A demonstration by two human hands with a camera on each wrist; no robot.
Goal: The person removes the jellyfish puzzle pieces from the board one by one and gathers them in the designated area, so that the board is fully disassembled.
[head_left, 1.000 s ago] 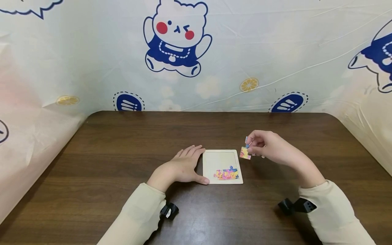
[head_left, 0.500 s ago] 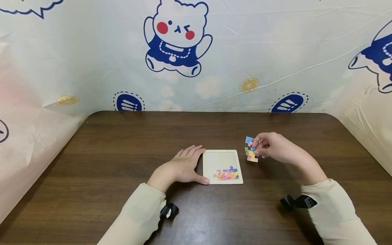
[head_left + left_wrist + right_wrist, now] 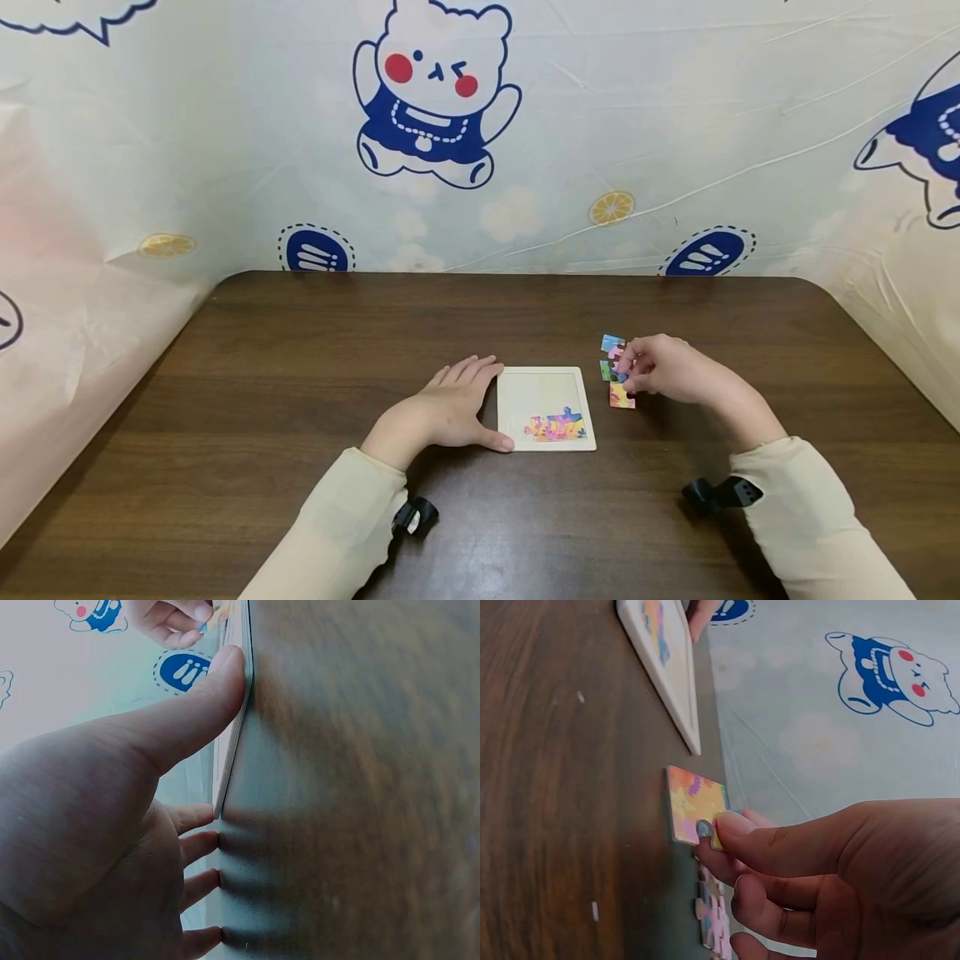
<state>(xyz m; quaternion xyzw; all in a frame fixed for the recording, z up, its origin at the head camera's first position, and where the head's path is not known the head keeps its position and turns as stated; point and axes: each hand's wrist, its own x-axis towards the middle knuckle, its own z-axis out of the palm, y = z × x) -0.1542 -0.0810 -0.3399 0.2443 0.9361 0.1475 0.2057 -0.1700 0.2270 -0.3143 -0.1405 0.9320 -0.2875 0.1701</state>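
Note:
A puzzle piece (image 3: 692, 801), yellow and orange with pink patches, is pinched between the thumb and finger of my right hand (image 3: 667, 368). In the head view it sits over the near end of a small group of loose puzzle pieces (image 3: 611, 343). My left hand (image 3: 448, 410) rests at the left side of a square white puzzle tray (image 3: 536, 381), thumb on the near left corner and fingers spread along the far left corner. Joined pink, yellow and blue pieces (image 3: 555, 426) lie in the tray's near right corner.
The brown wooden table (image 3: 300, 358) reaches back to a hanging sheet (image 3: 540, 117) printed with cartoon bears. Small pale crumbs (image 3: 595, 911) lie on the tabletop in the right wrist view. Black cameras are strapped at both wrists.
My right hand has shifted right and toward me with the puzzle piece, bringing the loose pieces behind it into view. The left hand and tray have stayed put.

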